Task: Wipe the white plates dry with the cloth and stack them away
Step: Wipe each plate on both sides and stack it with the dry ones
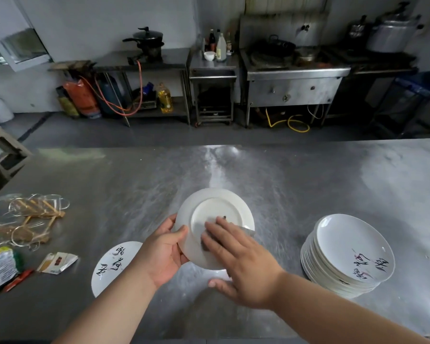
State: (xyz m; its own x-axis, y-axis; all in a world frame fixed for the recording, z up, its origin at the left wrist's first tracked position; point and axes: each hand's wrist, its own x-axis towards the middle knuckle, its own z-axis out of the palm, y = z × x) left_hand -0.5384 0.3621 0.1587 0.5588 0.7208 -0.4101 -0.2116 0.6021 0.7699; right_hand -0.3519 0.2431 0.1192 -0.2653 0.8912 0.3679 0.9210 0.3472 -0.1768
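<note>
one upturned white ceramic plate [216,207], left hand [164,247] gripping rim; right hand [238,256] flat, pressing grey cloth [246,230] on it.

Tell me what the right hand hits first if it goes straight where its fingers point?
The right hand would cross the plate and probably meet the left hand at its rim; depth is unclear.

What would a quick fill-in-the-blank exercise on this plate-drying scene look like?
The left hand grips the held plate by its ___.
The right hand presses the cloth against that plate's ___.
The stack of plates stands on the steel table to the person's ___.
Missing words: rim; underside; right.
</note>
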